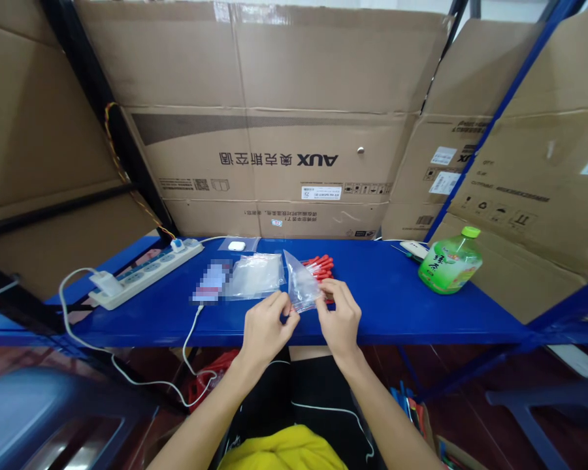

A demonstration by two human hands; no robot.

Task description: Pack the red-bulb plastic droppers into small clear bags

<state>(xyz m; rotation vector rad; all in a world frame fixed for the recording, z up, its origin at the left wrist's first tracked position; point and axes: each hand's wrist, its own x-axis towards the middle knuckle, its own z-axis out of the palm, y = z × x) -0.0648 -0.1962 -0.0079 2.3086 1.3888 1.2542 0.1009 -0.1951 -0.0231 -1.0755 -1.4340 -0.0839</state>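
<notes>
Between my two hands, over the front of the blue table, is a clear plastic bag (302, 286). My left hand (269, 326) is closed, pinching the bag's lower left corner between thumb and forefinger. At the bag's right edge, the fingers of my right hand (340, 316) are closed on it too. Just behind my right hand lies a bunch of red-ended pens or similar sticks (321, 266), partly hidden by the bag and fingers. To the left, a stack of flat clear plastic bags (256, 275) lies on the table.
A phone (212, 282) with a white charging cable lies left of the bags. A white power strip (147, 273) stands at the left. A green drink bottle (449, 262) is at the right of the blue table (387, 307). Cardboard (274, 78) walls the back.
</notes>
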